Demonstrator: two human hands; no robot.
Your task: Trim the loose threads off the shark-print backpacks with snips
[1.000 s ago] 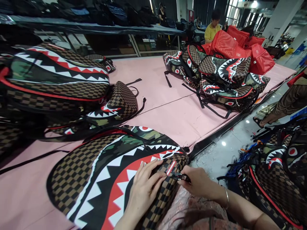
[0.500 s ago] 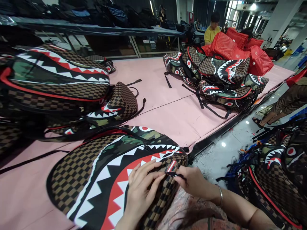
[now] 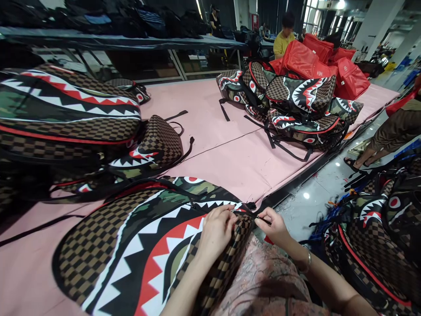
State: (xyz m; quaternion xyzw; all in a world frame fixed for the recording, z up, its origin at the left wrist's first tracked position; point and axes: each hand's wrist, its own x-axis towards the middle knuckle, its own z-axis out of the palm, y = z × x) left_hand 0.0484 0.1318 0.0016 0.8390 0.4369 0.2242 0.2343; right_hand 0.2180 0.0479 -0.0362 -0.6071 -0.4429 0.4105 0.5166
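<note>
Pinching a slim dark piece (image 3: 261,218) with the fingers of the right hand (image 3: 272,227), just beside the right end of a big brown-checked, camo-and-shark-mouth printed backpack (image 3: 144,245). Lying on the pink-covered tabletop (image 3: 217,166), btw, right at the near edge. Curling the fingers of the left hand (image 3: 217,235) over the same end, can't tell if gripping or just pressing. Probably light and floppy, maybe a bit slick, so better grabbed by the thin black strap (image 3: 171,185) or dark edging than the flat panel. Looks like smooth coated fabric with a rounded outline. Heaped farther off: similar checked bags (image 3: 302,103), plus shiny red bags (image 3: 301,61).
</note>
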